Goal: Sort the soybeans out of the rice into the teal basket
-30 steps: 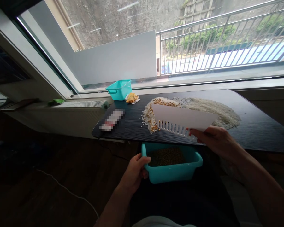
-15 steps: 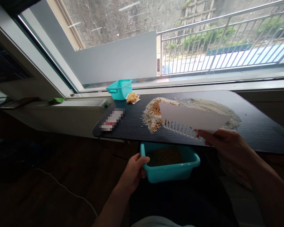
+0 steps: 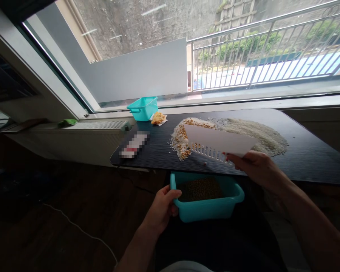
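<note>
Left hand (image 3: 162, 207) tight on teal bin (image 3: 208, 210) — right hand (image 3: 259, 166), higher, tight on slotted tool (image 3: 219, 139)

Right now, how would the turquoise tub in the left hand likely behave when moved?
The turquoise tub may feel heavy, given the bean-like grains inside. It could tip, since the left hand holds one end. Its smooth-looking rim might be slippery.

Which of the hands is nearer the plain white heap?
Right. The right hand, holding the slotted tool, is just on the near side of the white heap. The left hand is farther off, to its left and lower, gripping the near tub.
</note>
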The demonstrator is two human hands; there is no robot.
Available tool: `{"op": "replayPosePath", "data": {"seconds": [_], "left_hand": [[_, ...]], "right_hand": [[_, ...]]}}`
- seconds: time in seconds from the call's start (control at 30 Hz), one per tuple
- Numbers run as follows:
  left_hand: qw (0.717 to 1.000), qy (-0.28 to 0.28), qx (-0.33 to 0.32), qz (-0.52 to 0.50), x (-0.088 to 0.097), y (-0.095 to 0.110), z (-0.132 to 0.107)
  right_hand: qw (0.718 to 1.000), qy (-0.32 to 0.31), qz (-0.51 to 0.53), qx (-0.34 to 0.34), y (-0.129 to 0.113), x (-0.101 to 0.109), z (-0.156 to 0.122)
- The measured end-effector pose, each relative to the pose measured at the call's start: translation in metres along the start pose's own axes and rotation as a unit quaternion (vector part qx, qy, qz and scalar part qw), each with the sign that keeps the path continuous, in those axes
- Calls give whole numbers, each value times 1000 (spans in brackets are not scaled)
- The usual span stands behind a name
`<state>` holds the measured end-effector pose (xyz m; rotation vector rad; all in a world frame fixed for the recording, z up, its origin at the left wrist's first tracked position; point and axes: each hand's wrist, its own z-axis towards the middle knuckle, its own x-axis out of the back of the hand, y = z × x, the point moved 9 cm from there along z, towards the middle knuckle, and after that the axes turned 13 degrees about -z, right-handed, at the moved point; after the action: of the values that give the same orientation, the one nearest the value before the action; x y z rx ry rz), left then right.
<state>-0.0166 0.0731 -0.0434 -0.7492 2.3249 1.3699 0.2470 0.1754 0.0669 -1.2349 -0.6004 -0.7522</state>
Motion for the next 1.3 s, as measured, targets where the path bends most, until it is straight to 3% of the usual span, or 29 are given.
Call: {"op": "replayPosePath", "data": {"seconds": [0.2,0.33,0.83,0.97,1.07,1.17,1.3], "left_hand": [[1000,1,3,-3,0,-2,1],[1000,10,5,-8,3,-3,0],[1000,-10,0,-1,-9,0,-1],[1000,-20,1,1,-10,-3,3],[1000,-23,1,10,-8,-5,5],[1000,-18,0,17,-4,-5,5],[1000,3,-3,11,2,-3,4]], "right_hand": [[992,-62,97,55,-44,-51,2],[992,-66,94,46,-49,-68,-1],[996,22,51,-76,9,-6,-14],[994,37,71,-80,6,2,-20],[993,2,107,-41,-17,-15,-23],[991,-52,118,29,-45,-46,-26],[988,-77,117,60,-52,-70,-27]]}}
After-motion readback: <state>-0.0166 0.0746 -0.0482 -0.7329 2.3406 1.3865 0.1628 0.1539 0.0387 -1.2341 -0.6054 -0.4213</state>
